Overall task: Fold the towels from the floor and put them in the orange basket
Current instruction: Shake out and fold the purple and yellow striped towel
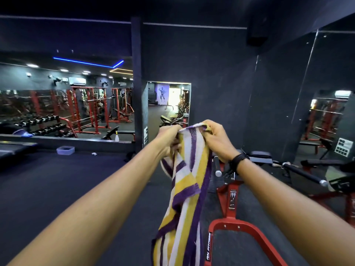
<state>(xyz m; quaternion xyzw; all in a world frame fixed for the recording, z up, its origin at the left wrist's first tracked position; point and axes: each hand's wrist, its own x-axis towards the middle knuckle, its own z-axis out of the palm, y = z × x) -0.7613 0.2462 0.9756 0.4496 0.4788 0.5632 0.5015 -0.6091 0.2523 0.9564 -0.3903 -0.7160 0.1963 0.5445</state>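
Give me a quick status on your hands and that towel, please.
Left hand and right hand both grip the top edge of the yellow, white and purple striped cotton towel. Towel hangs unfolded. Red steel gym machine close right. Orange basket not in view.

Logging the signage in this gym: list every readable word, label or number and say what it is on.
"AN FITNESS": reads along the red machine frame.
Sticker with pictograms on the red upright: too small to read.
Black-and-white sign on the pillar: blurred.
White placard at right: unreadable.

Looped terry cloth towel [189, 189]; glossy red-painted metal machine frame [233, 198].
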